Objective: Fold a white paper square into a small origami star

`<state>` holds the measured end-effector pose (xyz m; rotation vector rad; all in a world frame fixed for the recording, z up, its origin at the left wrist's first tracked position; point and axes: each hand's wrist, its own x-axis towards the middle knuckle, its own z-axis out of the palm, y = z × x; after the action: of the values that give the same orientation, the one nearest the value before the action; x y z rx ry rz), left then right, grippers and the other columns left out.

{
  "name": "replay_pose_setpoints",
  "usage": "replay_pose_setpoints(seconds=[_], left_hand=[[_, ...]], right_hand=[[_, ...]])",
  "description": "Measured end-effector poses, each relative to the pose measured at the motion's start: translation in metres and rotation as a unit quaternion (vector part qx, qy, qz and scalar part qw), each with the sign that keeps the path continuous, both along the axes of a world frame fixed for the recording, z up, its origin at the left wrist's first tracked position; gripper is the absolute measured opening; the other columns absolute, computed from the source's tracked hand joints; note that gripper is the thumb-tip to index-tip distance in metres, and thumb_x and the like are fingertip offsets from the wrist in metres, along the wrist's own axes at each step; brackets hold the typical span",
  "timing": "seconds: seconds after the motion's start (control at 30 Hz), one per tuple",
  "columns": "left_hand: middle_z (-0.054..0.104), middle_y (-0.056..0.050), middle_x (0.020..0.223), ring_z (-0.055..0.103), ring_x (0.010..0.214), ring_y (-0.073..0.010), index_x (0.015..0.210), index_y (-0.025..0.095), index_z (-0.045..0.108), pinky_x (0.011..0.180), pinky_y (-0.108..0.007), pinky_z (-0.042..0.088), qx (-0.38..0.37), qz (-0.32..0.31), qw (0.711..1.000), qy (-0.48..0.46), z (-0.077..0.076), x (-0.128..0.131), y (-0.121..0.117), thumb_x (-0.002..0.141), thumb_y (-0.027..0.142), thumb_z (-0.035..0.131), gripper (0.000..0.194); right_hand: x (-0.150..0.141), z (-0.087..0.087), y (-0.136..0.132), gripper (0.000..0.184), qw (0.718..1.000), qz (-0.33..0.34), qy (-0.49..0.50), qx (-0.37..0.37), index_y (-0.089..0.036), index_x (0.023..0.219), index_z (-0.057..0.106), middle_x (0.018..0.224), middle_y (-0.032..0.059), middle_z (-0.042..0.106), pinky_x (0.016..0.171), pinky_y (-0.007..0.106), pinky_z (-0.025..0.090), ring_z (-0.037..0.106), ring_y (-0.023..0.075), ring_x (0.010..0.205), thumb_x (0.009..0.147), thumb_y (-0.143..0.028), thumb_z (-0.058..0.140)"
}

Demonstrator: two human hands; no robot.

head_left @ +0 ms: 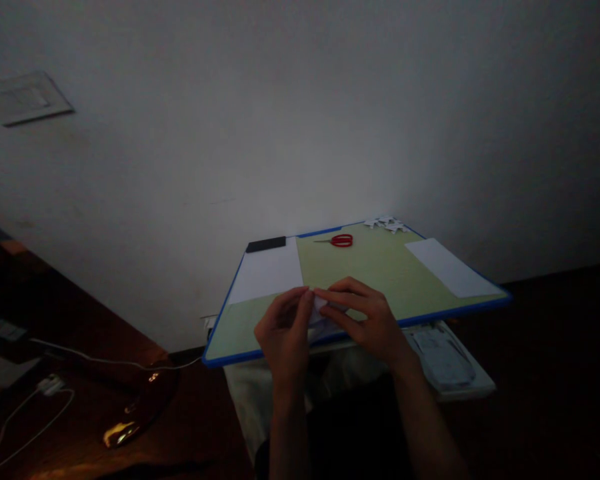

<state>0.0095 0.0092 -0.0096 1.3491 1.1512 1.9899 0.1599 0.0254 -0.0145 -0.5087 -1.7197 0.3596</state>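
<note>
The light is dim, its source unclear. Beyond the grip, the wall [290,120] is grey, darkening toward the upper right. The left hand [285,323] and right hand [364,317] look shadowed, the paper [319,305] between them soft and blurred. Rightward, the floor [545,387] sinks almost to black; low leftward, golden glare [120,432] shines. Far upper left, the switch [27,99] looks stretched.

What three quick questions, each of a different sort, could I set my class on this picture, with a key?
1. What colour are the handles of the scissors?
2. True or false: the left hand and right hand both touch the paper between them.
3. Where on the board do the small white pieces lie, as the person sees it?
A) near left corner
B) far right corner
C) middle

Key: 1. Red. 2. True. 3. B.
</note>
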Motion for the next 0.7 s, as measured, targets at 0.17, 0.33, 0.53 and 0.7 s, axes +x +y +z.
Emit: replay_pose_setpoints(seconds=[0.17, 0.33, 0.53, 0.7], left_hand=[[0.083, -0.003, 0.082, 0.079, 0.073, -0.0169, 0.090, 0.020, 0.083, 0.067, -0.023, 0.064, 0.006, 0.017, 1.000, 0.002, 0.004, 0.001, -0.001, 0.080, 0.027, 0.086, 0.012], [0.083, -0.003, 0.083, 0.080, 0.074, -0.0180, 0.090, 0.020, 0.082, 0.070, -0.026, 0.066, 0.031, 0.037, 0.999, 0.016, 0.003, 0.006, -0.002, 0.083, 0.028, 0.085, 0.011], [0.085, -0.003, 0.100, 0.082, 0.089, -0.0196, 0.108, 0.024, 0.083, 0.084, -0.032, 0.067, 0.064, 0.099, 0.989, 0.094, -0.004, 0.009, -0.003, 0.092, 0.029, 0.079, 0.017], [0.085, 0.000, 0.097, 0.081, 0.087, -0.0175, 0.101, 0.025, 0.083, 0.080, -0.028, 0.064, 0.101, 0.114, 0.980, 0.130, -0.005, 0.010, -0.004, 0.093, 0.024, 0.077, 0.010]], right_hand=[[0.001, 0.001, 0.000, 0.035, 1.000, -0.003, 0.023, -0.017, -0.034, 0.124, 0.079, 0.102, 0.0017, 0.077, 0.083, 0.028, 0.060, 0.074, 0.0156, 0.092, 0.095, -0.014, 0.076], [-0.002, 0.004, 0.000, 0.021, 0.996, -0.068, 0.050, -0.015, -0.030, 0.107, 0.083, 0.104, 0.0040, 0.075, 0.088, 0.035, 0.060, 0.073, 0.0195, 0.098, 0.093, -0.016, 0.079], [-0.014, 0.012, -0.009, 0.013, 0.987, -0.134, 0.072, -0.060, -0.026, 0.101, 0.081, 0.089, 0.0031, 0.071, 0.073, 0.033, 0.055, 0.066, 0.0179, 0.081, 0.094, -0.016, 0.075], [-0.026, 0.015, -0.014, 0.004, 0.968, -0.095, 0.170, -0.157, -0.023, 0.095, 0.077, 0.088, 0.0027, 0.076, 0.075, 0.032, 0.056, 0.070, 0.0184, 0.081, 0.092, -0.020, 0.076]])
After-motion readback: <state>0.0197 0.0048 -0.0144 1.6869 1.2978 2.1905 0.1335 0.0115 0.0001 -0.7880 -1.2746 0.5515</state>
